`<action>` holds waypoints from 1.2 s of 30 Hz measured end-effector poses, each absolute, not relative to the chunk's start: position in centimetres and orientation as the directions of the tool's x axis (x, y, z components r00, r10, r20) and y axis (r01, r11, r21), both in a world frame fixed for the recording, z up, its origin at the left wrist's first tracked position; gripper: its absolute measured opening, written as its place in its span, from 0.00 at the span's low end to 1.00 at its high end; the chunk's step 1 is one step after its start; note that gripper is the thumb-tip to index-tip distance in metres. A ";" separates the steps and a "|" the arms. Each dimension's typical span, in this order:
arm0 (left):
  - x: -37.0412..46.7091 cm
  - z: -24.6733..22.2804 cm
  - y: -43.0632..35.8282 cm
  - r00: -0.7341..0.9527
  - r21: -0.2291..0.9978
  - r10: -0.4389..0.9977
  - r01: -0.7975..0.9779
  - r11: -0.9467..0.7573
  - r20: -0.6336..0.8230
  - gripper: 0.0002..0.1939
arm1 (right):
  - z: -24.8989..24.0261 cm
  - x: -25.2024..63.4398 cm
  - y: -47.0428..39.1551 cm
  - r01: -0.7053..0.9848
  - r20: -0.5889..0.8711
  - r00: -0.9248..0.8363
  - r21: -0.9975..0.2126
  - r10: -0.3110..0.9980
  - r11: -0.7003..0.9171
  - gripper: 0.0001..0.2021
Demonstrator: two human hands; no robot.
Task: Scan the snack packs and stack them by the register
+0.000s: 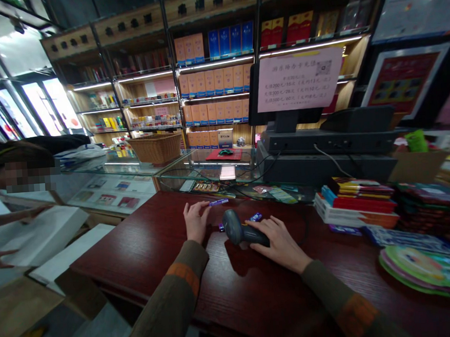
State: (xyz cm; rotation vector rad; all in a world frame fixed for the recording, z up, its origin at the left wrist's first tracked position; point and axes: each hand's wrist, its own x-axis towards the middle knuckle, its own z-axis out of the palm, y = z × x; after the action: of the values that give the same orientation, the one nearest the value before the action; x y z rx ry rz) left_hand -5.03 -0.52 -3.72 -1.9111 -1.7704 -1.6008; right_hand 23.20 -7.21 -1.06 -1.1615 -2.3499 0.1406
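My left hand (196, 219) is closed, pinching the near end of a small purple packet (218, 202) just above the dark red table (145, 246). My right hand (278, 239) wraps round the handle of a dark handheld scanner (235, 227), whose head points left toward my left hand. Behind the scanner, another purple packet (255, 217) lies on the table, partly hidden. A small purple end of something (221, 227) shows at the left of the scanner head.
A glass counter (172, 181) with cables and a wicker basket (158, 148) stands beyond the table. A monitor with a pink sign (299, 81) rises behind. Stacked boxes (356, 205) and green packages (413, 268) sit right. At left, a person (20, 167) handles white sheets.
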 end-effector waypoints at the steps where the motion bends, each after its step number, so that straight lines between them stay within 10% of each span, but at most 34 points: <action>1: -5.1 -3.8 -0.5 -0.216 0.554 0.678 0.764 -0.331 0.702 0.07 | -1.2 23.3 -7.2 0.717 0.397 -0.505 -0.302 0.766 0.629 0.29; 21: -4.8 -3.5 -0.7 -0.229 0.589 0.702 0.740 -0.324 0.675 0.05 | -2.1 24.0 -7.0 0.739 0.350 -0.519 -0.276 0.780 0.615 0.32; 36: -4.2 -3.5 -0.7 -0.143 0.509 0.643 0.745 -0.431 0.753 0.05 | 1.4 18.8 -1.4 0.221 0.182 -0.200 -0.949 0.963 0.225 0.23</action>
State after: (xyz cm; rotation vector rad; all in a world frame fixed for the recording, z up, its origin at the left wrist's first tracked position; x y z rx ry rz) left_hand -4.21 -0.70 -3.53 -1.9914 -1.6202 -1.6391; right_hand 18.85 -1.37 1.39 -1.1346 -1.6126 1.0527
